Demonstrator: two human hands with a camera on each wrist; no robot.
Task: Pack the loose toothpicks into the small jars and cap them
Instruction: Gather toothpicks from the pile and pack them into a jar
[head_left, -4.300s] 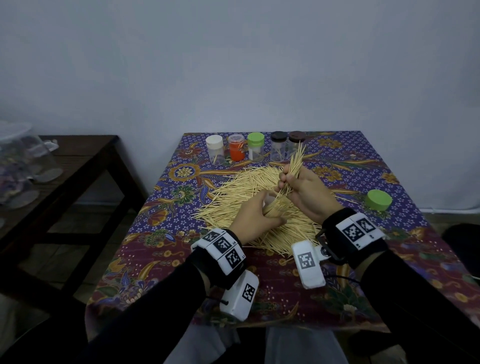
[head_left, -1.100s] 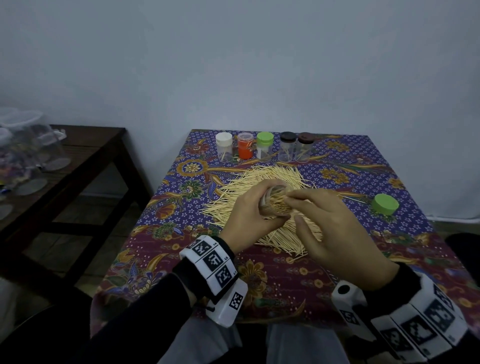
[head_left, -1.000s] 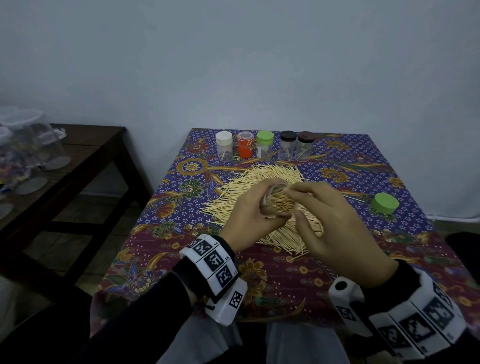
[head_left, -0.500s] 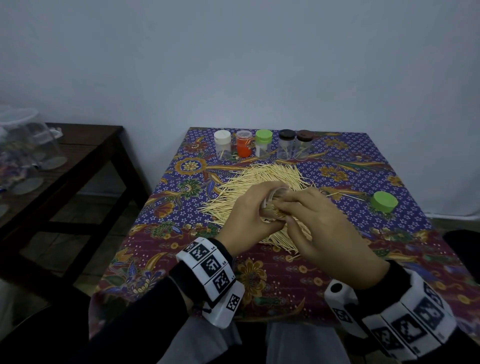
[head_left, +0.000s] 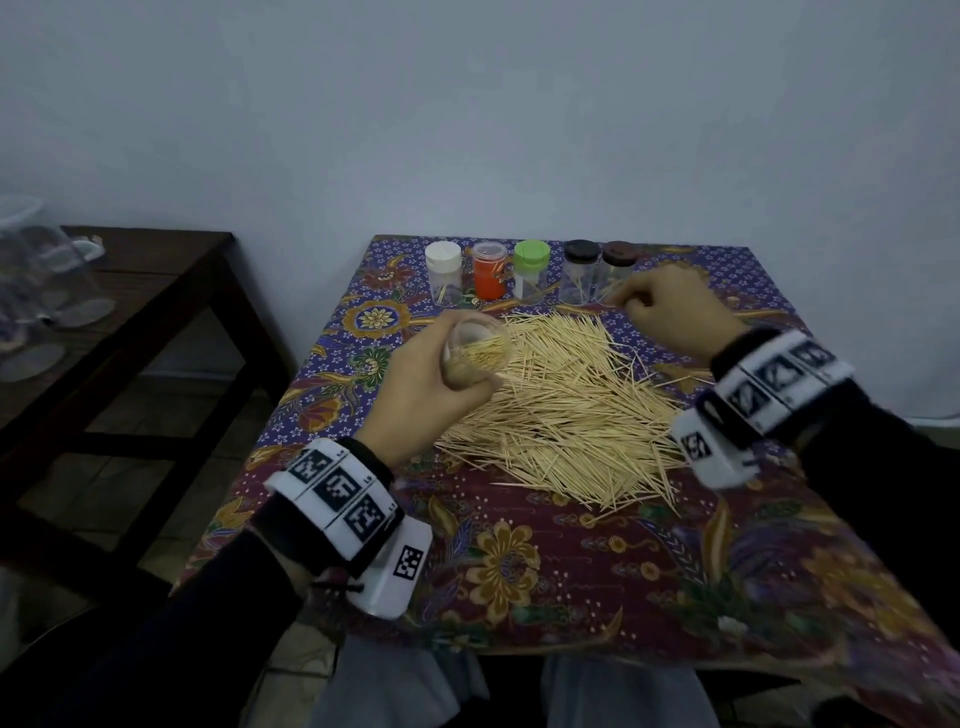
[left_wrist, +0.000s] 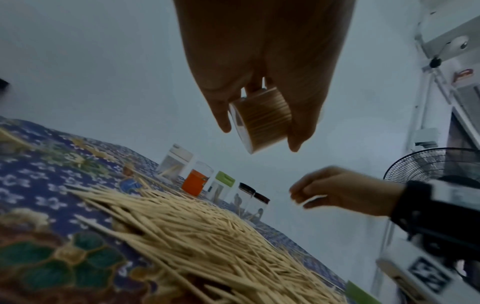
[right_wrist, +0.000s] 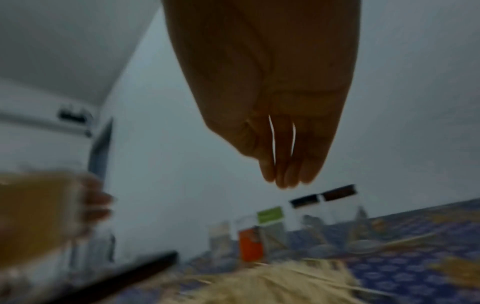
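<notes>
The left hand was wrapped around an open clear jar, held above the near-left edge of the heap of loose toothpicks, its mouth tipped up and toward the camera and already crowded with sticks. Well away to its right, the right hand had its fingers curled and hung just in front of the two dark-capped jars at the end of a row with a green-capped jar, an orange jar and a white-capped jar; from the head view I could not tell what it held. From the left wrist, thumb and fingers clamped the jar from both sides, the packed sticks lying nearly level, and beyond and below it the right hand seemed to pinch a pale sliver at its fingertips. The right wrist picture was blurred: fingers pressed together and pointing down, with two thin light streaks between them, whether toothpicks or gaps I could not tell. The risk, as I judged it, was the tilt: a jar held so nearly on its side could shed sticks back onto the heap at any jolt. No loose cap showed near either hand, so capping would mean searching for one.
</notes>
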